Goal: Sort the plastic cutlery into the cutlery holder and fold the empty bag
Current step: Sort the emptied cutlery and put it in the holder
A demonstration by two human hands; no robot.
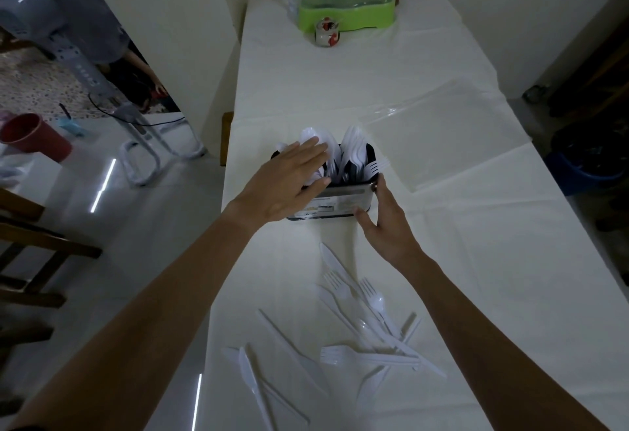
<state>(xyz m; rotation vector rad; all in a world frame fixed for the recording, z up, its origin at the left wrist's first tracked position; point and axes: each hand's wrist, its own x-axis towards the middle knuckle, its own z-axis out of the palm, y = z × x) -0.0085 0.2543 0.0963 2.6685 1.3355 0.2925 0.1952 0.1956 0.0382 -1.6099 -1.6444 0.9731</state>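
Tabletop (476, 226): left hand (282, 185) flat over holder (340, 199)

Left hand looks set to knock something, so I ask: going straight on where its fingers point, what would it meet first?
Most likely the white spoons standing in the cutlery holder; the left hand has straight fingers at their bowls, though depth is unclear.

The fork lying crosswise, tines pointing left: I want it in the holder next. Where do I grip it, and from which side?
Probably pinch the fork by its handle just behind the tines, coming from above. It lies flat on the table, and its right handle end is crossed by other cutlery.
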